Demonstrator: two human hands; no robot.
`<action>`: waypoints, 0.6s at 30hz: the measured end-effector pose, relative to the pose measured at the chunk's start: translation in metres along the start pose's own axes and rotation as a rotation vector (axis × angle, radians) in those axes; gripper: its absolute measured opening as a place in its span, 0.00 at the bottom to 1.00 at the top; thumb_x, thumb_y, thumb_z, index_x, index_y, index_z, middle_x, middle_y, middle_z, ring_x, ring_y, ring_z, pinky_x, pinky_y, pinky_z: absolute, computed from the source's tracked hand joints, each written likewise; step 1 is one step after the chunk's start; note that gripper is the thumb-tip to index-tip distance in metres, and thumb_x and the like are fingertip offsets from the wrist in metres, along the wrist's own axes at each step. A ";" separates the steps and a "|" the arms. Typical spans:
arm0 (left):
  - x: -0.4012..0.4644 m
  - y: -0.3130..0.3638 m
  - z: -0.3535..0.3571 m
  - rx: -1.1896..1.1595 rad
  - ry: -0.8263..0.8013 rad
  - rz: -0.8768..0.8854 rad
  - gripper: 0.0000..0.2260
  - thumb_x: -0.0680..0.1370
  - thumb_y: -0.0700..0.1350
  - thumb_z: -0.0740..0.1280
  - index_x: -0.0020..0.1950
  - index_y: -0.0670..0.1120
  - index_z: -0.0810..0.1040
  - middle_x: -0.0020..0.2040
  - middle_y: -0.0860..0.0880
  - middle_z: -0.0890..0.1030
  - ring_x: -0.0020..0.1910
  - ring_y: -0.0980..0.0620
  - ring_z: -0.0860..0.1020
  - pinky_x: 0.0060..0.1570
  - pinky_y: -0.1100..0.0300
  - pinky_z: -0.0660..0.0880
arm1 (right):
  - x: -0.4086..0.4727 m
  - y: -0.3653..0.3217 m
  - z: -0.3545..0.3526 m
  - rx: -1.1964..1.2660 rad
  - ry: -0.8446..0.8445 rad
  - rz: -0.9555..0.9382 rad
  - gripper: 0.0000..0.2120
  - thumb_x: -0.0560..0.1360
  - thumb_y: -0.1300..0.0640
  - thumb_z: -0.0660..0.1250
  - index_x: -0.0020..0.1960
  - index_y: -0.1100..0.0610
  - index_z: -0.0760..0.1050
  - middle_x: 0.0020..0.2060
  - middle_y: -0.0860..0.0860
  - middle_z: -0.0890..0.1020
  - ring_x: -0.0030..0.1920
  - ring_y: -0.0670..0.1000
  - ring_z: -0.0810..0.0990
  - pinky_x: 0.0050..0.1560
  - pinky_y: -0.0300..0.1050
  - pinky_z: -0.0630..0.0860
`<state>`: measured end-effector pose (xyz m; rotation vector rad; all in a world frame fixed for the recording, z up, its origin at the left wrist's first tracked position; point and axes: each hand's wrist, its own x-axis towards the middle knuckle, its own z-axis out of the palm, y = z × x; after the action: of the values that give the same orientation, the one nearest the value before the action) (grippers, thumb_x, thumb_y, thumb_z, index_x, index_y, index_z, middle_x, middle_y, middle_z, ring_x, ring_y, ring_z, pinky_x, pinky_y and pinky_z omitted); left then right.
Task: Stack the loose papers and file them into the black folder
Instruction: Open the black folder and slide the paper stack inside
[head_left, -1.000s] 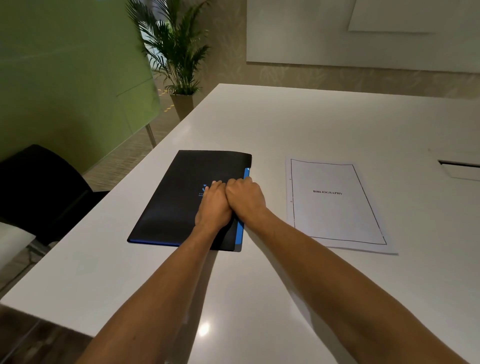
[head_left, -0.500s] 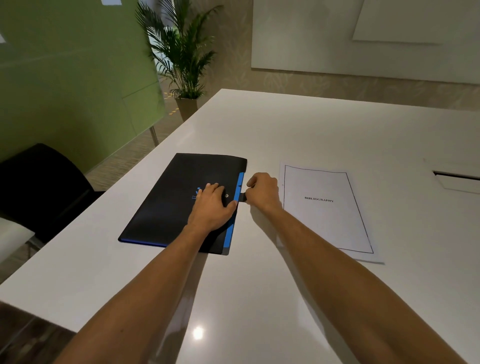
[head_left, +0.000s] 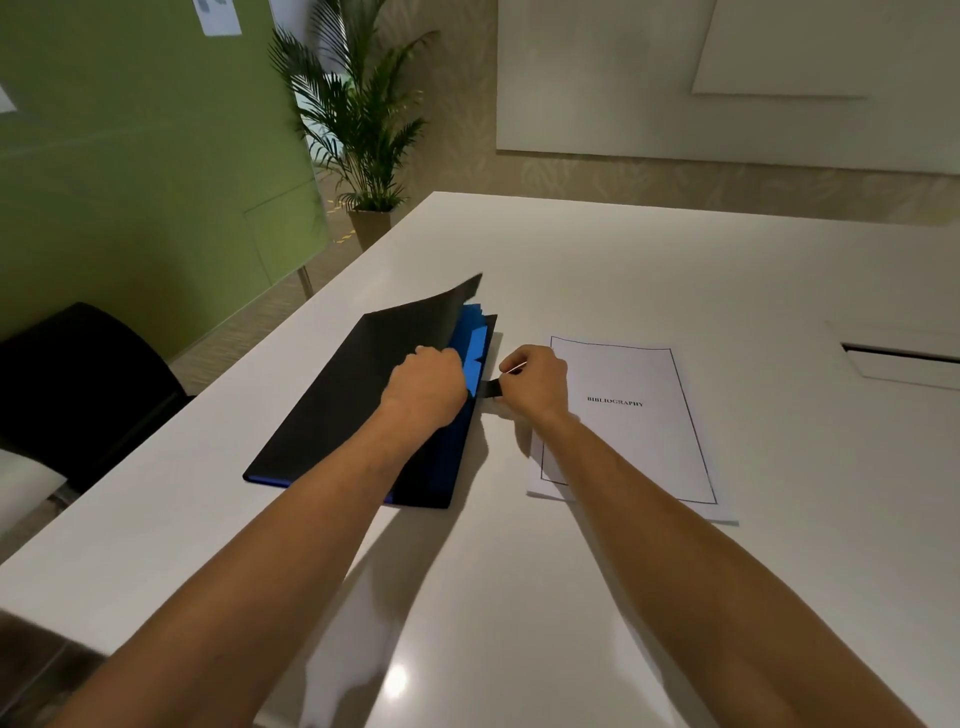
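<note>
Lifted since before, the black folder's cover (head_left: 410, 332) rises in my left hand (head_left: 426, 387); right hand (head_left: 535, 382) pinches its strap (head_left: 491, 388) beside the papers (head_left: 631, 421).

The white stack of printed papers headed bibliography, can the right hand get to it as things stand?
Probably yes. The right hand is beside the white stack of printed papers, nothing between, but it is pinching the black folder's closure strap and would need to let go first.

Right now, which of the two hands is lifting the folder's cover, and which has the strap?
The left hand lifts the black folder's front cover, baring blue dividers. The right hand pinches the short black closure strap.
</note>
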<state>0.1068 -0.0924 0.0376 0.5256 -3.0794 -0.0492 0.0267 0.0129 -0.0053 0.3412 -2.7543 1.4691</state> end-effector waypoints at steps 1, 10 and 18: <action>0.001 0.001 -0.004 -0.036 0.032 -0.029 0.16 0.80 0.45 0.60 0.65 0.39 0.68 0.61 0.36 0.72 0.49 0.44 0.73 0.44 0.53 0.70 | 0.001 0.001 -0.003 0.010 0.008 -0.012 0.07 0.74 0.68 0.69 0.50 0.60 0.81 0.44 0.52 0.78 0.44 0.49 0.78 0.46 0.40 0.76; -0.003 0.007 -0.021 -0.055 0.016 -0.171 0.43 0.68 0.58 0.75 0.72 0.40 0.56 0.73 0.34 0.61 0.63 0.37 0.74 0.57 0.48 0.74 | 0.009 0.000 -0.019 0.090 0.019 -0.037 0.14 0.72 0.69 0.70 0.38 0.51 0.75 0.36 0.46 0.76 0.43 0.56 0.84 0.46 0.52 0.84; -0.004 0.006 -0.043 -0.263 0.029 -0.153 0.22 0.78 0.43 0.63 0.69 0.40 0.60 0.64 0.38 0.71 0.58 0.40 0.74 0.45 0.54 0.68 | 0.013 0.006 -0.029 0.142 0.018 -0.040 0.11 0.73 0.69 0.69 0.42 0.53 0.77 0.41 0.51 0.80 0.44 0.56 0.84 0.47 0.54 0.84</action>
<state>0.1100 -0.0868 0.0809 0.7355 -2.9321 -0.4371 0.0098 0.0380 0.0071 0.3801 -2.6201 1.6529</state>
